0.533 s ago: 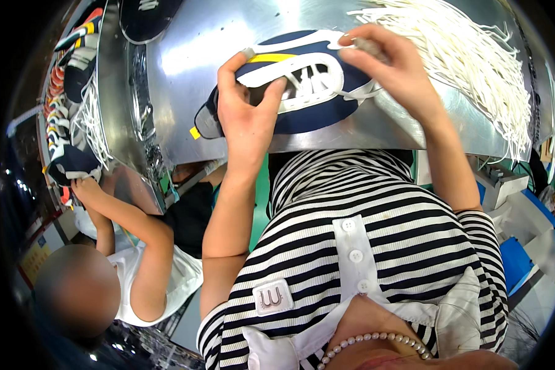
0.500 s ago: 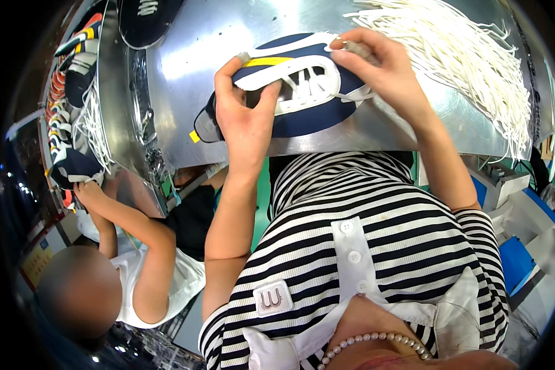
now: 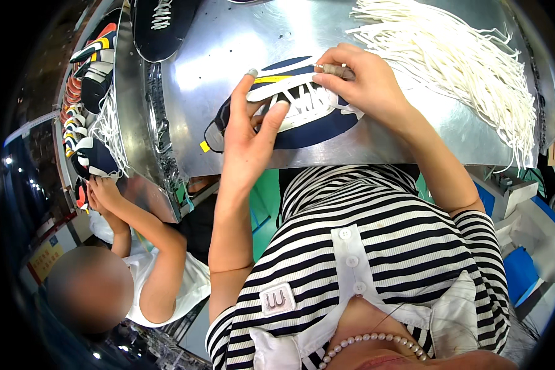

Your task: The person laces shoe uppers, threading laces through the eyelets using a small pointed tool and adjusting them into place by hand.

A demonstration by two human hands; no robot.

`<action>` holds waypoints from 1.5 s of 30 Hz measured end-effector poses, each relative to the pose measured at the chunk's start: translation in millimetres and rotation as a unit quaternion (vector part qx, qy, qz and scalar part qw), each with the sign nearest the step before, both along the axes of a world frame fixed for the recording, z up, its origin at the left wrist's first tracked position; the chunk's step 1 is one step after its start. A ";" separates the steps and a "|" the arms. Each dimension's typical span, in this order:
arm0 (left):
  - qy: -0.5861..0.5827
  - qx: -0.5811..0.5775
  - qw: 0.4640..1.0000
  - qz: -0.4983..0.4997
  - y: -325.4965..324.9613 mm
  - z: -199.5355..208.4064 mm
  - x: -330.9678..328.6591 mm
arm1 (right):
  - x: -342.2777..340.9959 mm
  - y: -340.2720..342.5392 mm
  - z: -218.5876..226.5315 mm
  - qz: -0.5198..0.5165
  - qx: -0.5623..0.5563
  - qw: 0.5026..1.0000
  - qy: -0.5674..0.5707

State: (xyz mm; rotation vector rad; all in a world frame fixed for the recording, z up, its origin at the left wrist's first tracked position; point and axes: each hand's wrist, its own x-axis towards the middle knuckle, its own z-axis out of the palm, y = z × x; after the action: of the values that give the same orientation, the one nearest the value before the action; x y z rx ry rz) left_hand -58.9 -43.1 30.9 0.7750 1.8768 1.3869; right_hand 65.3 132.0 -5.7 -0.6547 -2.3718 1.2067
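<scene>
A navy shoe (image 3: 317, 134) with white trim, a yellow stripe and white laces (image 3: 305, 102) partly strung across its opening lies sideways on the metal table. Its grey-and-black heel end points left. My left hand (image 3: 248, 139) grips the shoe at its opening, thumb inside and fingers over the far side. Between the thumb and fingers of my right hand (image 3: 367, 80) is a small tool (image 3: 339, 71) with a beige wrapped handle and a thin metal tip. That tip meets the white eyelet strip on the far side; whether it has caught a lace is too small to tell.
A heap of white laces (image 3: 456, 74) covers the right of the metal table (image 3: 228, 46). Far left on it stands a black shoe (image 3: 161, 28). Beyond the left edge, a co-worker's hands (image 3: 105, 192) hold a shoe by a row of shoes (image 3: 95, 80). Boxes (image 3: 518, 213) stand lower right.
My right hand with the tool has moved left along the eyelet strip, away from the toe. My left hand keeps its grip. The whole view has shifted slightly.
</scene>
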 end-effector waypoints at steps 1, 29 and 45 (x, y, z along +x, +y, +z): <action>0.004 -0.011 1.000 0.012 2.1 -1.1 0.9 | -2.1 0.7 8.3 0.017 -0.003 0.999 -0.051; -0.022 0.122 0.988 0.088 0.8 -17.7 5.9 | -31.7 52.7 24.4 0.192 -0.203 0.934 -0.222; 0.480 0.039 0.876 -0.009 -20.0 -3.4 0.0 | -15.8 31.3 4.2 0.114 -0.182 0.959 -0.184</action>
State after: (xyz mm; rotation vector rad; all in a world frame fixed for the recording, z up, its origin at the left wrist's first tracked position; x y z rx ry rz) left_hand -58.9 -63.1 27.5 1.7468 2.5051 1.1375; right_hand 49.5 163.4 -1.5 -0.7935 -2.6027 1.7875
